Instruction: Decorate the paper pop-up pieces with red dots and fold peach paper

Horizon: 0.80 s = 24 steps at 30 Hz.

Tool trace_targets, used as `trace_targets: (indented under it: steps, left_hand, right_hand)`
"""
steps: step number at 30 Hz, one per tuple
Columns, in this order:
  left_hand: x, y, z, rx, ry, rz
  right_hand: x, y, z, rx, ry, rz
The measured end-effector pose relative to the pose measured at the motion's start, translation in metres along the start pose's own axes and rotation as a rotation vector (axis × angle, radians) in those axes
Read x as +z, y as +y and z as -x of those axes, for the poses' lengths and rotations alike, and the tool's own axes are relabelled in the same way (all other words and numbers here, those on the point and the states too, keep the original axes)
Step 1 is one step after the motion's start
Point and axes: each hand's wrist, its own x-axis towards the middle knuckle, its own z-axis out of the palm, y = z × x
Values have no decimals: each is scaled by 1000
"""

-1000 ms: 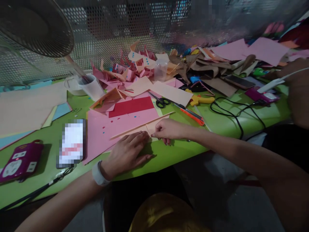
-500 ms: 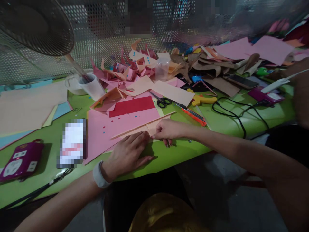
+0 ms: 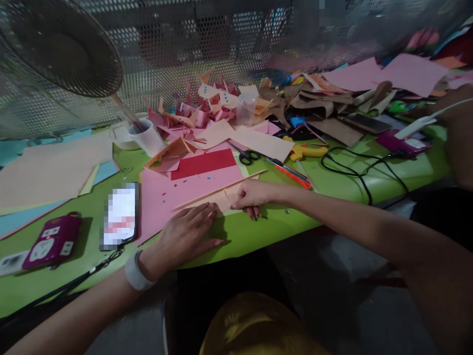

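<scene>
A folded peach paper piece lies at the near edge of the green table, on top of a pink sheet. My left hand lies flat, fingers spread, pressing the paper's left part down. My right hand pinches the paper's right part at a fold, fingertips curled on it. A long thin edge of the peach paper runs up to the right, toward the scissors.
A phone and a purple power strip lie left. A fan, a cup, a red sheet, an orange cutter, a yellow tool, black cables and heaps of paper scraps fill the table. Another person's arm is at far right.
Both hands stay on the peach paper; my left hand has slid slightly left and nearer. The view has shifted a little to the left.
</scene>
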Motion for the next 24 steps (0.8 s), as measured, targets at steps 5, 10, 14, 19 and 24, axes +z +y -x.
trace_targets:
  steps: [5, 10, 14, 19, 24]
  left_hand:
    - [-19, -3, 7, -66, -10, 84]
    - [-33, 2, -33, -577, -252, 458]
    - [-23, -1, -68, -799, -587, 909]
    - [-9, -11, -77, -874, -607, 1054]
    - [-11, -12, -74, -934, -645, 1122]
  right_hand:
    - [-2, 5, -7, 4, -19, -4]
    - [-4, 5, -12, 16, -43, -10]
    - [-4, 3, -12, 10, -50, 4]
    - [-4, 5, -14, -3, -47, 17]
    - [-5, 8, -16, -29, -61, -35]
